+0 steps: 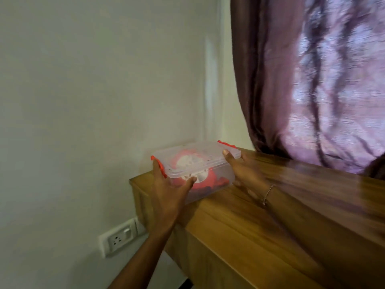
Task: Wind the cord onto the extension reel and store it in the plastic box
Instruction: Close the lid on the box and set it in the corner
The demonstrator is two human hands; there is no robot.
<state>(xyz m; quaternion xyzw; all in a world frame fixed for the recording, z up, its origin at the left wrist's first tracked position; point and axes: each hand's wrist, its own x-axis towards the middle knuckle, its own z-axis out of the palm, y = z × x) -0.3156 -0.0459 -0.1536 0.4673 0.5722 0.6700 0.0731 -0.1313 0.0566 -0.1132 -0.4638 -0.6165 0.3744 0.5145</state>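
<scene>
A clear plastic box [218, 174] with red clips and its lid on stands at the left end of a wooden ledge [260, 215], close to the wall. Inside it, seen through the plastic, lies the red and white extension reel [206, 180]. My left hand [168, 190] holds the box's left front corner, fingers up by the red clip and thumb pressed on the front wall. My right hand [241, 170] holds the right end of the box, thumb up at the lid's rim. The image is motion-blurred.
A white wall stands behind and to the left, with a wall socket and switch [118, 238] low on it. A purple curtain [312, 80] hangs over the ledge's right part. The ledge's left edge drops off just beside the box.
</scene>
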